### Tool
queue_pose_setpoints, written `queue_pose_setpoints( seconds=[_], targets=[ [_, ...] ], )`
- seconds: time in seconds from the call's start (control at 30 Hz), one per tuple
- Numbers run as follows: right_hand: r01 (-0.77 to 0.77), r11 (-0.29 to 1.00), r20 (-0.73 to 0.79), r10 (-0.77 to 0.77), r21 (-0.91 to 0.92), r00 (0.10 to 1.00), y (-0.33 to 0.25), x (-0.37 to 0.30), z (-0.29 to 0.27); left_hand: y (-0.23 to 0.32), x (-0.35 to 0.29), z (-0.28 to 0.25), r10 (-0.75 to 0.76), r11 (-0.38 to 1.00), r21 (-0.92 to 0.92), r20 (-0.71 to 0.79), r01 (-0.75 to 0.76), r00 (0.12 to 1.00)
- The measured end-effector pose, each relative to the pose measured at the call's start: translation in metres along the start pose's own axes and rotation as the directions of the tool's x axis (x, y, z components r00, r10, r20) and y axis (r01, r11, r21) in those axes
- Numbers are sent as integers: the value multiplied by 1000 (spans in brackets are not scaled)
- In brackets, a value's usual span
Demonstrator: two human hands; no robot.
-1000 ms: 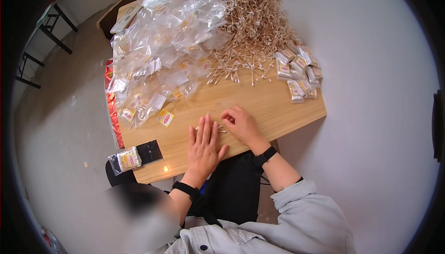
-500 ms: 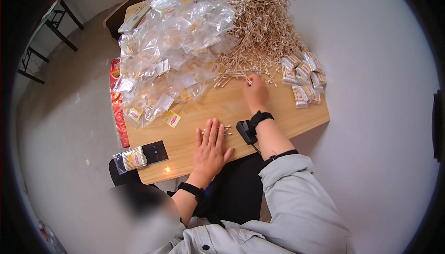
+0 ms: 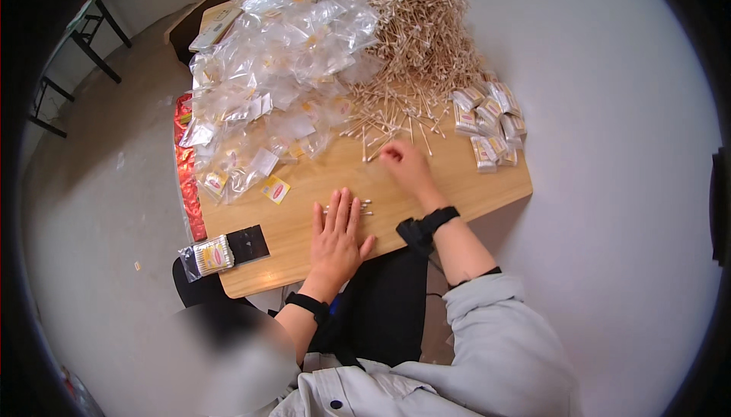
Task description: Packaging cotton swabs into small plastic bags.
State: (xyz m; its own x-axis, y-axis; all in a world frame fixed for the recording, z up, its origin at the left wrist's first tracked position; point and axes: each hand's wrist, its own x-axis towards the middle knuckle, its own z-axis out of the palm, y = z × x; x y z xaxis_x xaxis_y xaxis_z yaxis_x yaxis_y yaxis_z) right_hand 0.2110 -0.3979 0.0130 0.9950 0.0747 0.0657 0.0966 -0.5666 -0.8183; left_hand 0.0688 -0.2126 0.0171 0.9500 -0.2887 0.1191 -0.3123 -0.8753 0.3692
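Note:
My left hand lies flat on the wooden table, fingers stretched out, over a few cotton swabs whose white tips stick out beside the fingers. Beyond it to the right, my right hand is closed in a pinch, slightly blurred. A cotton swab juts from its fingertips toward the left; whether more are in the fingers is hidden. Loose swabs lie scattered just past this hand, at the foot of a tall heap of cotton swabs.
Clear plastic bags with yellow and white cards cover the table's far left. Filled swab packs are stacked at the right edge. A single yellow card lies nearer. One filled bag rests by a black plate at the near left corner.
My right hand has drawn back from the loose swabs, nearer and slightly left, its wrist turning. Some loose swabs have shifted. My left hand stays flat over its swabs.

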Motion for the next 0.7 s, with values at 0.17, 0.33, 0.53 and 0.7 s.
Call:
queue_pose_setpoints(
  seconds=[0.17, 0.33, 0.53, 0.7],
  targets=[
    [119, 991, 45, -116, -68, 992, -18, -22, 17, 0, -1, 3, -2, 1000, -11, 3, 2, 1000],
    [5, 983, -145, -32, -183, 989, -18, -20, 11, 0, -1, 1, -13, 1000, -16, -5, 13, 1000],
    [72, 985, 145, -49, -157, 988, -22, -29, 12, 4, -3, 3, -19, 999, -38, -44, 17, 999],
    [115, 991, 294, -93, -60, 951, -27, -50, 14, 0, 0, 1, -42, 998, -53, -33, 41, 999]
  ],
)
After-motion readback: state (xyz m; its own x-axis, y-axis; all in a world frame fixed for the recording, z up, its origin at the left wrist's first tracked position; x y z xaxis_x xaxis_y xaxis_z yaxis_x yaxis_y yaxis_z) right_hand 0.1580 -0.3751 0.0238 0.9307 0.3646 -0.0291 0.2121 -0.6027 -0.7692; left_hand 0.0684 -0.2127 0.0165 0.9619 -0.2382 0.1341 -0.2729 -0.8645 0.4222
